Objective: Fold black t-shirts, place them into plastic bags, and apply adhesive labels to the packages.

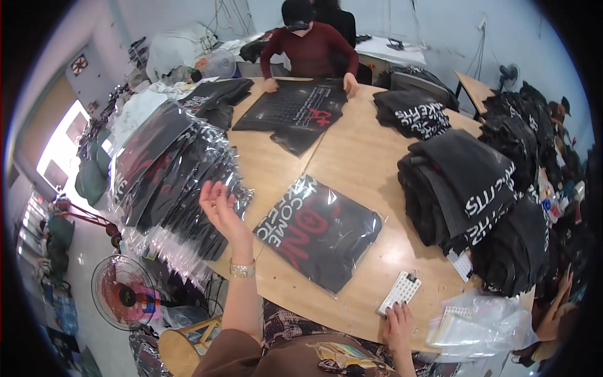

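Bagged black shirt (318, 232) mid-table; left hand (217, 202) raised, grip apart; right hand (398, 323), grip apart, touching white label sheet (400, 291).

Bare tabletop (282, 163) lies between bagged stack (169, 182) (left) and folded piles (465, 188).

We noted a black folded shirt sealed in a clear plastic bag (319, 231), lying flat and skewed on the wooden table. Just beside its lower right corner, a white sticker sheet (400, 291) lay tilted near the table's near edge.
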`<state>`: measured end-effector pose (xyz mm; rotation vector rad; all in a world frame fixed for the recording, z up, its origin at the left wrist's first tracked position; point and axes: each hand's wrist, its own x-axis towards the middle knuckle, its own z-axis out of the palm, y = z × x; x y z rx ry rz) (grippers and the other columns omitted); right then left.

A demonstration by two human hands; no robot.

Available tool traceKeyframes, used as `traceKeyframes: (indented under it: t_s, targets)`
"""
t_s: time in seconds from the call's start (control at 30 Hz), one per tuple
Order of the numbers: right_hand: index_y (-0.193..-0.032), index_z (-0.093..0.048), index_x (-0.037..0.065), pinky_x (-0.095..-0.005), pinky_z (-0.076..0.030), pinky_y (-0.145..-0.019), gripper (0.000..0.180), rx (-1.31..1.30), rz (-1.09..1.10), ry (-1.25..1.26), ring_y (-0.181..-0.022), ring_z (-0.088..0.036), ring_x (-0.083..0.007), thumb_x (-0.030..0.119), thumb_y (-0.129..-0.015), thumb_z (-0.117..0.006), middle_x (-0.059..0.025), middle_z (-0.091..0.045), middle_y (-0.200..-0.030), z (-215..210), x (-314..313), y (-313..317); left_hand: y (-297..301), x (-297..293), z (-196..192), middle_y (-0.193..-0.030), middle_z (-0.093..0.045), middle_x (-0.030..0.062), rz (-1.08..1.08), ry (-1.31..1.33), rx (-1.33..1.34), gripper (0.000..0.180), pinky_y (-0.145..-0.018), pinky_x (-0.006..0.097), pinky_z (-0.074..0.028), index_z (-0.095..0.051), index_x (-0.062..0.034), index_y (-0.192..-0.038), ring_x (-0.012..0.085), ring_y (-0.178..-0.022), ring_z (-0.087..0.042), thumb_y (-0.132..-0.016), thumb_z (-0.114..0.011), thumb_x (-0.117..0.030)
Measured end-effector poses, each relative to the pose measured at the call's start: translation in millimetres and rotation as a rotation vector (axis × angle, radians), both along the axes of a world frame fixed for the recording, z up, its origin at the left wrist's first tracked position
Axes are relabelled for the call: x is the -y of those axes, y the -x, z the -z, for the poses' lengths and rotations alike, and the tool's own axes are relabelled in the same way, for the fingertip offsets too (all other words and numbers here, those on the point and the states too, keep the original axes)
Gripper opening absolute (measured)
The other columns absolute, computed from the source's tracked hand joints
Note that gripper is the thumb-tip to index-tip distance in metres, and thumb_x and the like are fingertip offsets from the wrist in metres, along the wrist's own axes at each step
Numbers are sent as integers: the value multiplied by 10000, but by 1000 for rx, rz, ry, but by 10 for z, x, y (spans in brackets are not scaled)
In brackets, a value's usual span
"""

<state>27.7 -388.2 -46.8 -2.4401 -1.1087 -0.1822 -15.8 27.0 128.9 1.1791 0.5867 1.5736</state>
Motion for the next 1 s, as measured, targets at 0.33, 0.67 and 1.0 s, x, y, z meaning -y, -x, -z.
traceKeyframes:
  t_s: [0.33, 0.67, 1.0]
  targets:
    - [-951, -581, -6, -359, -414, -925, 184, -510, 330, -591, -1010, -570, -289, -38, -772, -555, -158, -609, -987, 76, -229, -72, -540, 1733, 1360, -917, -590, 2, 1452, 424, -916, 242, -659, 214, -447, -542, -42, -1050, 70, -780, -552, -898, -517, -228]
    - [-892, -582, 56, -392, -364, -828, 239, -128, 622, -241, -937, -491, -286, 155, -693, -672, -130, -548, -974, -37, -223, -175, -622, 2104, 1554, -770, -580, 58, 1221, 77, -1163, 223, -488, 223, -464, -503, 11, -1011, 89, -605, -573, -854, -552, -139]
    - [-1030, -542, 48, -427, -368, -842, 367, -61, 65, -173, -1060, -469, -337, 129, -693, -661, -153, -510, -1083, -146, -192, -91, -430, 2182, 1704, -727, -584, 53, 1093, -209, -1111, 197, -457, 227, -467, -503, -8, -986, 98, -573, -588, -827, -558, -109]
